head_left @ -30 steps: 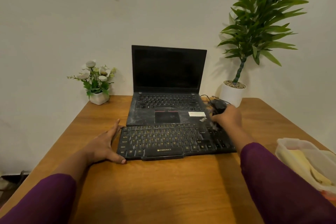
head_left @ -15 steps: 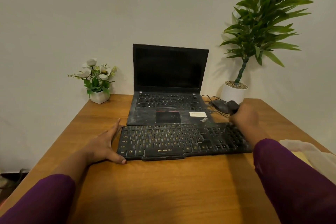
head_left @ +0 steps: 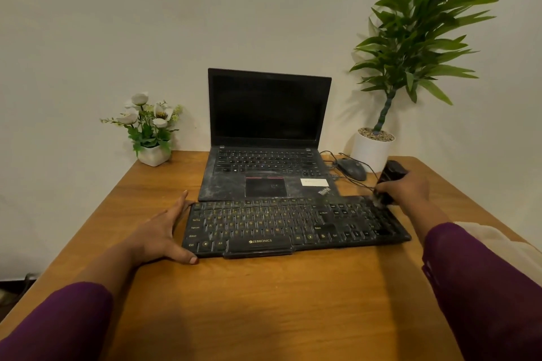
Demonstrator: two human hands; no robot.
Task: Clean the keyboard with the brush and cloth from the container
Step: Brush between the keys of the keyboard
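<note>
One wide-angle head-worn view, looking forward and down across the bench (head_left: 264, 302), close over the keyboard (head_left: 293, 223) at centre, wall (head_left: 117, 23) filling the upper half

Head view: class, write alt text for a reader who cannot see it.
A person's right hand holds a black brush to the right end of a black keyboard; the left hand rests against its left edge.
</note>
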